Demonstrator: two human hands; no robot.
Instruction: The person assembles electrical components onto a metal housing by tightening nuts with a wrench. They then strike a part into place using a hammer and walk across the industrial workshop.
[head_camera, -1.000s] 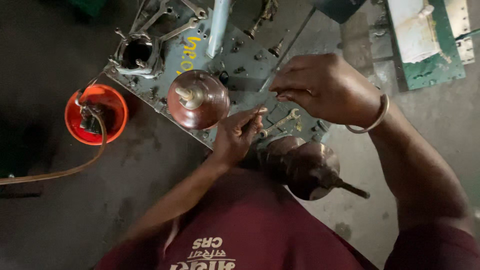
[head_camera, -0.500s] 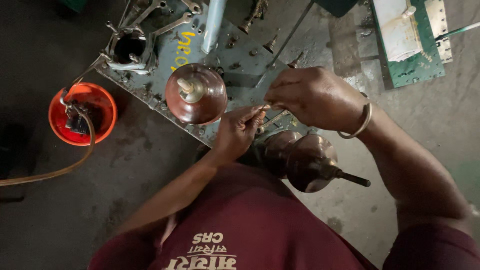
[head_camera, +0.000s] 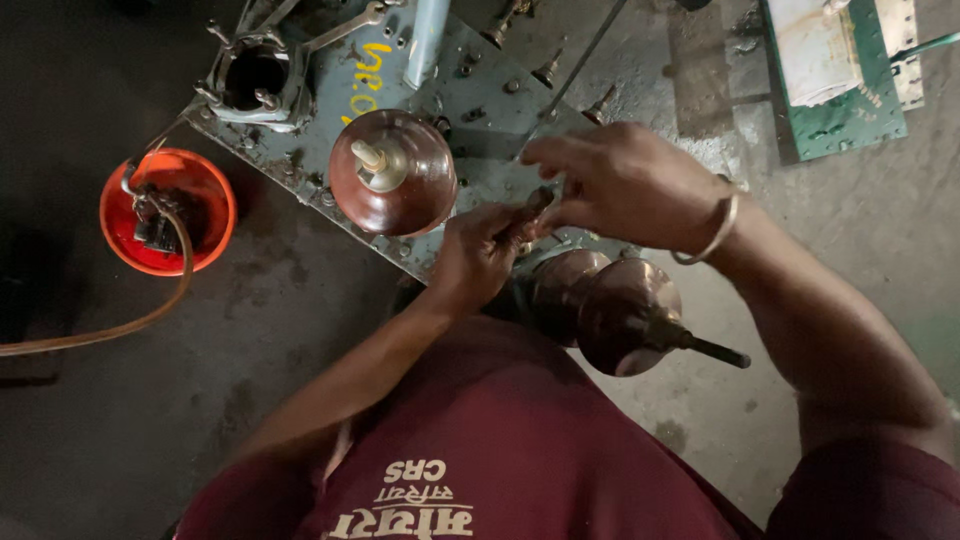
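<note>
Lying flat on the concrete floor: grey-blue metal cover plate (head_camera: 480, 95), studded with bolts. Standing upright on the plate, near its front edge: brown glazed insulator bushing (head_camera: 395, 172) with a pale stud at its top. Lying on its side just off the plate's front edge, toward the body: second brown bushing (head_camera: 610, 310), its dark rod pointing away from the plate. Sitting on the floor well apart from the plate's left corner: red bucket (head_camera: 168, 212), with a hose running into it. Hovering over the plate's front edge, beside the upright bushing: right hand (head_camera: 625, 185), fingers curled loosely, fingertips pressing down toward a small dark tool (head_camera: 528, 212); a metal bangle (head_camera: 712, 232) circling the wrist. Meeting it from below at the same edge: left hand (head_camera: 478, 255), fingers pinching the tool's lower end. Kind of tool: cannot tell.
</note>
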